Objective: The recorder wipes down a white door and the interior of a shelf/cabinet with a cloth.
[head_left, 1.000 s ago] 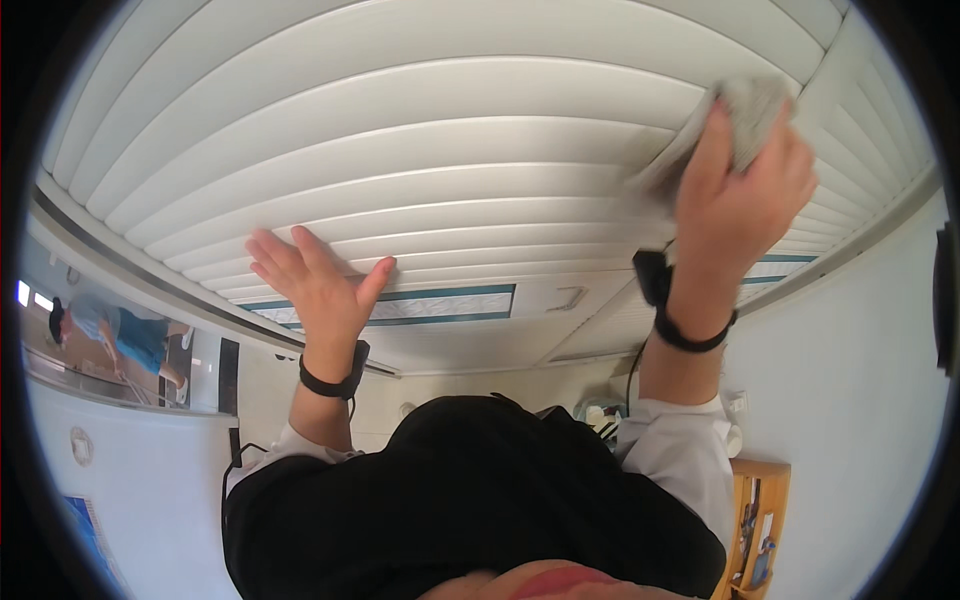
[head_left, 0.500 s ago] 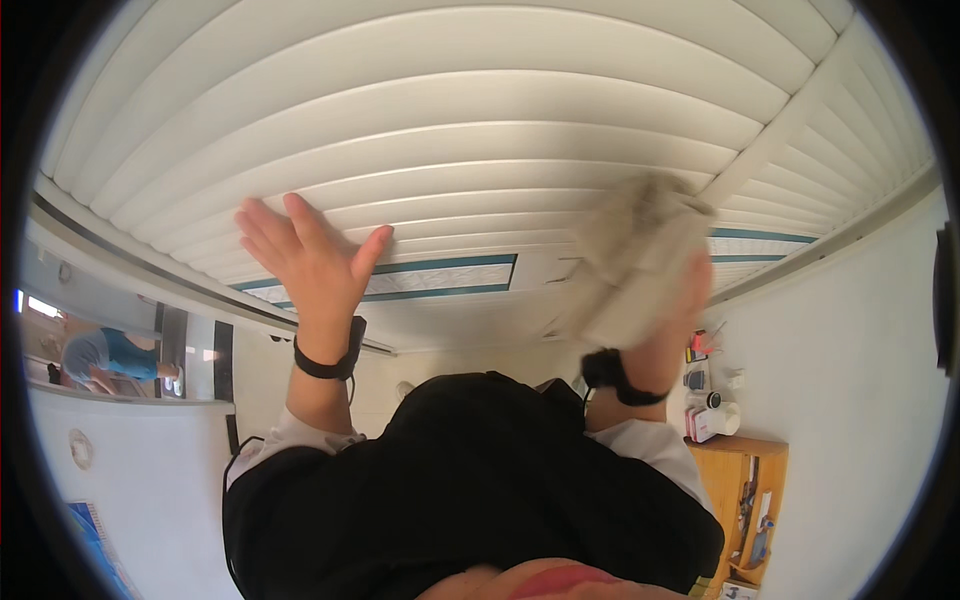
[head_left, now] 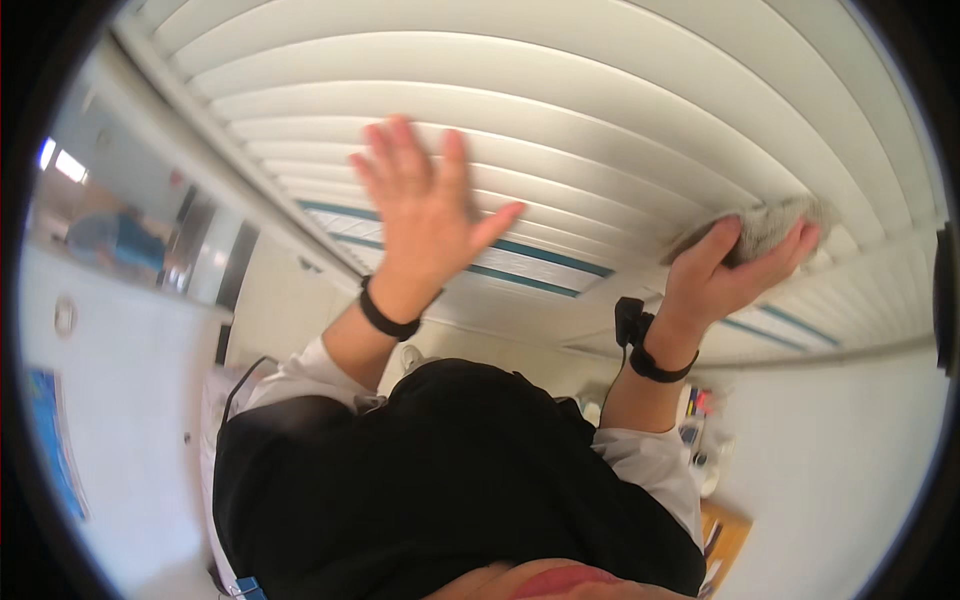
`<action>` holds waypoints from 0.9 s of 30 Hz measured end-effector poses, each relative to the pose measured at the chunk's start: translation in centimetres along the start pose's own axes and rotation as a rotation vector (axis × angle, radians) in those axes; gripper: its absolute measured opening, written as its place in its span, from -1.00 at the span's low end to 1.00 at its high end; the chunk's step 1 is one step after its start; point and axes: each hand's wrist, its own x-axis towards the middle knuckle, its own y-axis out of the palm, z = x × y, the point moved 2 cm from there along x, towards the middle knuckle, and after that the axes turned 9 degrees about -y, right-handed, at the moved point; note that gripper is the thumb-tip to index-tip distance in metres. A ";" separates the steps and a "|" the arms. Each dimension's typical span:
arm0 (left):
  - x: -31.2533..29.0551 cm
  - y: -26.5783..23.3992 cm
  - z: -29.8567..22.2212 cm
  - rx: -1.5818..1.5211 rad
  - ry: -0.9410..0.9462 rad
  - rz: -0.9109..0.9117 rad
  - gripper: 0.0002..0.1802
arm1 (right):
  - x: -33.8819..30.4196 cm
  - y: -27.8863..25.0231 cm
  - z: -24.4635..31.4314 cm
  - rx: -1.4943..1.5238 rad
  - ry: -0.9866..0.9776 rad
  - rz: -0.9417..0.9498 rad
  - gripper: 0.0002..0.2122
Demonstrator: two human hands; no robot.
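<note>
A white slatted door panel (head_left: 420, 60) spans the top of the picture. My left hand (head_left: 420, 215) is spread wide over its slats, fingers stretched out and holding nothing; whether the palm touches the slats I cannot tell. On the right, my right hand (head_left: 725, 275) grips a grey-beige cloth (head_left: 775, 228) and holds it against the slats. The cloth is bunched under the fingers, and part of it is hidden by them. Below the slats runs a patterned strip with teal borders (head_left: 530, 265).
A frame edge (head_left: 215, 150) runs along the panel's left side. Beyond it, a blurred person in blue-green (head_left: 120, 240) shows in another space. Low on the right are a wooden shelf unit (head_left: 725, 535) and small items by a white wall (head_left: 840, 470).
The view has tilted. My right hand has brought the loose, blurred cloth up and to the right, against the slats. My left hand appears higher and further right, still spread.
</note>
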 end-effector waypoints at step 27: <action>0.9 -8.7 32.8 -0.628 -0.525 -0.211 0.20 | -3.3 17.8 24.2 -0.175 -0.561 0.018 -0.43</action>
